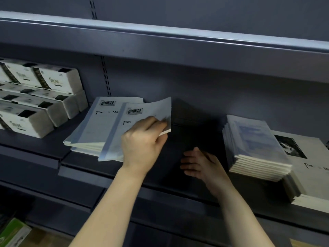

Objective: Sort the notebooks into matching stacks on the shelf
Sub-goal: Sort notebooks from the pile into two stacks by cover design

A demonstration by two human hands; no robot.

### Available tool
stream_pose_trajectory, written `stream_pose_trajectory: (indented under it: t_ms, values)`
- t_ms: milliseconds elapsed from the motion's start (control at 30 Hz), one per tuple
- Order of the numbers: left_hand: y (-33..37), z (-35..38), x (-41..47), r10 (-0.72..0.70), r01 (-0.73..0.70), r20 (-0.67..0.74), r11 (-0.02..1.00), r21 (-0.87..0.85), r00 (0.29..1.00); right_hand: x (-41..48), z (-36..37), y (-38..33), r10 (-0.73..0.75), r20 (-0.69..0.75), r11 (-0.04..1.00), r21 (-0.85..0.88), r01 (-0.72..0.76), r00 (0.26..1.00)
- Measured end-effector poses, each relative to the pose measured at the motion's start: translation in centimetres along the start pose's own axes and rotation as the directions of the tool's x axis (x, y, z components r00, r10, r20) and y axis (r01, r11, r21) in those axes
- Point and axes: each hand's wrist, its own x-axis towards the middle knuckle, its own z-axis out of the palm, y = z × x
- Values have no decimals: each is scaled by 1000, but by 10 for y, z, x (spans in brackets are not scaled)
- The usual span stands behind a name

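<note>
**Notebook (147, 109) gripped over the left stack (101, 127)**

Nearest, low on the left, lies a green box (12, 232). On the shelf (169, 191), the right hand (199, 164) is open with relaxed fingers over the bare dark board between the stacks; whether it touches the board cannot be told. The left hand (144, 139) grips the notebook by its right edge, fingers curled over the cover. The notebook sits tilted, partly on the left stack, whose top cover matches it. To the right, a blue-covered stack (254, 145) rests askew on a wider stack with a dark photo (306, 168). Farther left, white tissue packs (41, 97) are piled against the back panel.
</note>
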Motion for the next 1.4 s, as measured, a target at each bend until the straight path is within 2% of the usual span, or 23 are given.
stream_pose_trajectory:
  t_ms: [133,233,367,500,600,700,767,833,933,1100,1233,1400]
  values:
    - [11,7,6,61,-71,-77,990,-123,995,0,-4,-6,45,105,979,194,-65,993]
    - [28,17,1,98,-109,-69,975,-195,993,4,-6,-16,61,170,913,389,-124,983]
    - [52,29,-9,149,-135,17,939,-316,989,11,-15,-32,-22,254,852,510,-115,967]
    - [68,36,-18,299,-207,161,881,-426,941,7,-31,-37,-159,156,765,644,21,975]
    - [76,39,-21,381,-250,230,858,-449,895,2,-41,-35,-134,130,825,563,38,982]
    - [79,41,-23,388,-223,286,853,-473,876,-2,-53,-37,-125,103,901,427,70,987]
    - [79,43,-25,372,-187,336,861,-472,865,-4,-61,-40,-176,54,928,343,147,983]
    - [76,44,-26,343,-146,365,870,-471,866,-7,-69,-45,-243,21,940,250,230,970]
    - [66,49,-26,264,-73,415,904,-422,871,-12,-87,-53,-258,-11,953,161,256,966]
    - [49,67,-31,73,144,497,912,-385,864,-31,-128,-70,-272,11,948,175,266,962]
    - [46,86,-44,-41,274,569,904,-329,821,-46,-167,-83,-264,-62,957,106,269,963]
    - [62,106,-55,-40,324,673,896,-303,739,-61,-213,-89,-232,-140,968,64,243,962]
